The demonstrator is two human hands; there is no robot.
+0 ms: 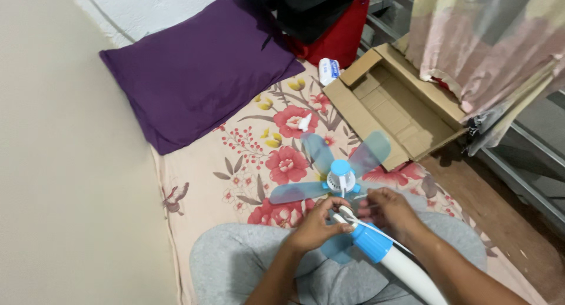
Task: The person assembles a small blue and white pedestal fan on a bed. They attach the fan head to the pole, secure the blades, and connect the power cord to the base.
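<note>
Grey-trousered knees (235, 264) of a seated person fill the bottom of the view, at six o'clock. Just above them, both hands meet over a small fan (344, 181) with translucent blue blades and a white-and-blue handle (391, 261) that runs down toward five o'clock. Left hand (315, 225) pinches a thin white cord (353, 220) at the neck of the fan, fingers pressed together. Right hand (388, 211) curls closed around the same spot from the other side, fingertips pressed on the cord.

Underneath lies a floral mattress sheet (259, 158), cream with red and yellow flowers, reaching from centre toward eleven o'clock. A purple pillow (200, 70) rests at its head, at eleven o'clock. A plain cream wall (65, 164) runs along nine o'clock.

At one o'clock an open, flattened cardboard box (394, 105) lies half on the sheet, just beyond the fan blades. A small white packet (328, 70) sits beside it at twelve, near a red bag (341, 37). A pale patterned curtain (488, 46) hangs at two o'clock. A small white piece (304, 122) lies on the sheet.
</note>
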